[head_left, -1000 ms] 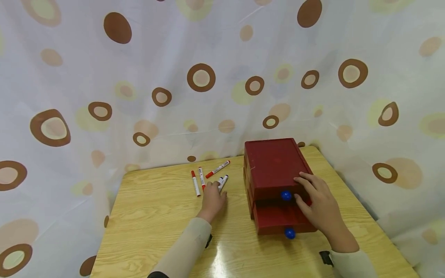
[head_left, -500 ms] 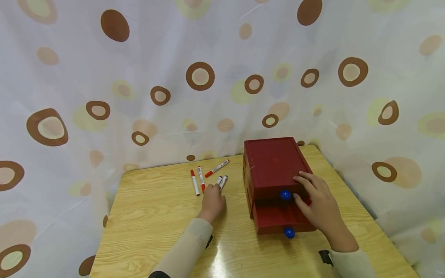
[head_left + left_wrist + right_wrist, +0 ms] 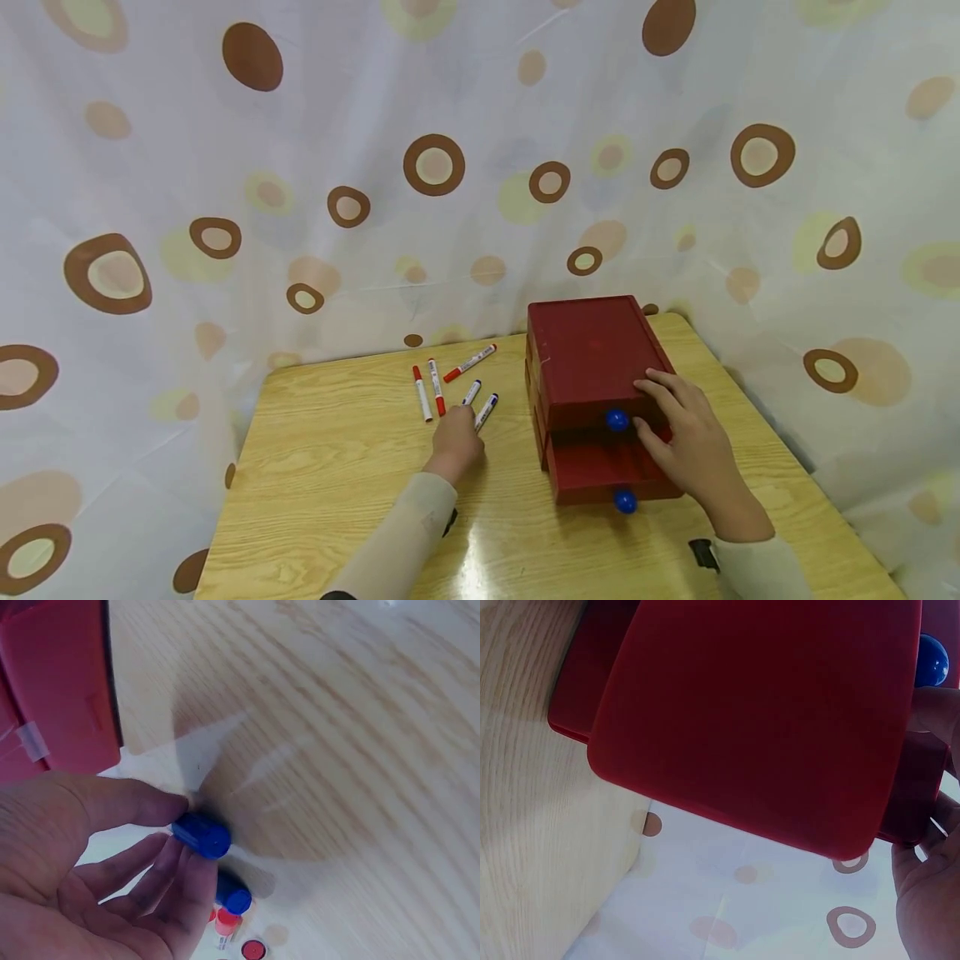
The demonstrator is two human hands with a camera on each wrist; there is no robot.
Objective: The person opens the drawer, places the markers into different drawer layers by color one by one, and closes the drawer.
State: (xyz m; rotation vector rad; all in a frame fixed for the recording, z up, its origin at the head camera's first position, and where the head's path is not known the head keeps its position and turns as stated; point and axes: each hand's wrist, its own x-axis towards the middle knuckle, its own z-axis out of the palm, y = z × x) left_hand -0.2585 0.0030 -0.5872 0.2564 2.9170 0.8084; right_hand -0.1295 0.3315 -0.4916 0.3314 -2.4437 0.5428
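In the head view my left hand is low over the table and hides the near end of a blue-capped marker. The left wrist view shows the thumb and fingers pinching its blue cap. A second blue-capped marker lies just to the left, its blue cap below the held one. My right hand rests at the right front corner of a dark red drawer cabinet. Its fingers lie on the top, with the thumb near the upper blue knob.
Three red-capped markers lie farther back on the wooden table. The cabinet's lower drawer is pulled out and has a blue knob. A spotted curtain hangs behind the table and along its right side.
My left hand has drawn slightly toward me, and the right-hand blue-capped marker has shifted with it, away from the other one. My right hand has stayed on the cabinet.
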